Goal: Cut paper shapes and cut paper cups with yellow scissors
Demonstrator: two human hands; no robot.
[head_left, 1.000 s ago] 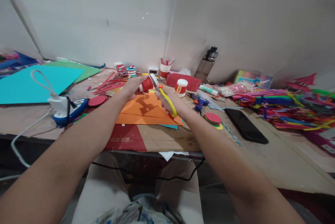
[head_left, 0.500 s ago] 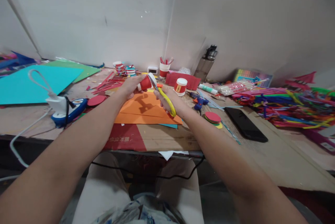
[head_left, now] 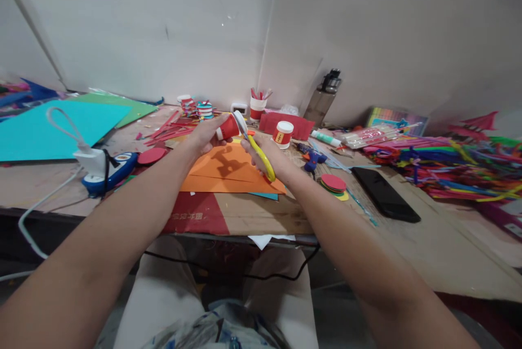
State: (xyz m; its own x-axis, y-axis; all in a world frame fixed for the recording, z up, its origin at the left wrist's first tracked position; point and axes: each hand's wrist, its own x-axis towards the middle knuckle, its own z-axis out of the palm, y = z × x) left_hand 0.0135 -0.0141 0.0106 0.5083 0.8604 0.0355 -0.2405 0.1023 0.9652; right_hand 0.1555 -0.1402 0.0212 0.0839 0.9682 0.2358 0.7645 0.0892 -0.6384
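Both forearms reach out over the table (head_left: 253,217). The left grip (head_left: 206,134) is closed around a red cup (head_left: 229,128), held on its side above the orange paper (head_left: 220,174) at mid-table. The right grip (head_left: 278,162) is clamped on yellow scissors (head_left: 258,152) — blades at the cup's rim, blade gap too small to make out.

Even, soft indoor light; faint shadows on the orange paper (head_left: 228,167); wide-angle bending at edges; slightly soft focus

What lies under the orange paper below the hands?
A teal sheet peeks out at the near edge of the orange paper; both lie on cardboard. How far the teal sheet runs underneath is covered.
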